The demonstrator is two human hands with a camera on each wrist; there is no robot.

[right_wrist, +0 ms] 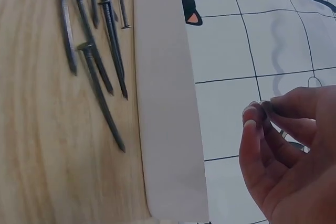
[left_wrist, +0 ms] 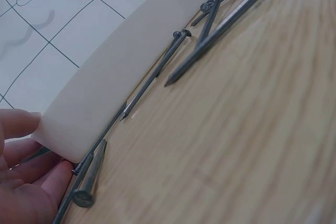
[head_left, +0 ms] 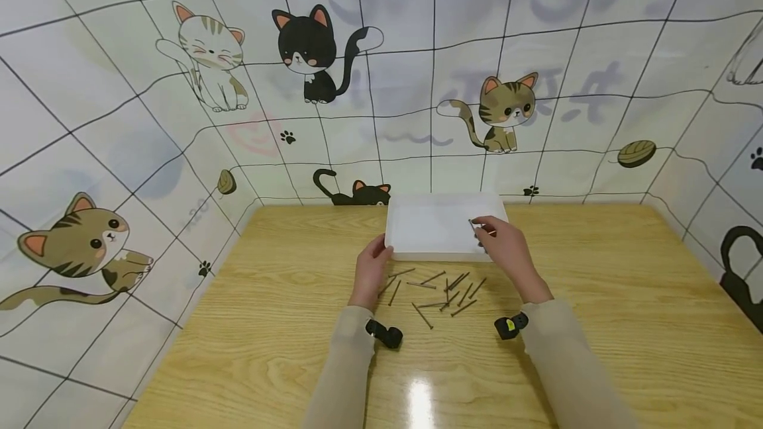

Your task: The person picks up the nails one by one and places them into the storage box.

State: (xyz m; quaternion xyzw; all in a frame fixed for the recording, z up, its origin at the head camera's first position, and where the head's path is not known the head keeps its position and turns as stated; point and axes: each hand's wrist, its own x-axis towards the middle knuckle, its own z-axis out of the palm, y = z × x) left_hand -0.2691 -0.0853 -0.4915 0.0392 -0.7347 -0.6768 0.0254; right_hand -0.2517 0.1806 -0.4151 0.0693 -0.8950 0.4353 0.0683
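Note:
A shallow white tray [head_left: 441, 257] lies at the back of the wooden table. My left hand [head_left: 369, 270] holds its near left corner; in the left wrist view the thumb and fingers [left_wrist: 55, 182] stand around that corner. Over the tray's right side, my right hand [head_left: 505, 243] pinches a nail [head_left: 473, 224] between thumb and fingertips. Most of that nail is hidden by the fingers in the right wrist view. Several loose nails [head_left: 432, 305] are scattered on the table in front of the tray, some crossing one another.
The wooden table [head_left: 268, 323] reaches out to both sides of the tray. Behind it stands a wall covering [head_left: 405, 85] with cat drawings and a grid. A few nails [left_wrist: 86, 182] lie right along the tray's front wall, near the left fingers.

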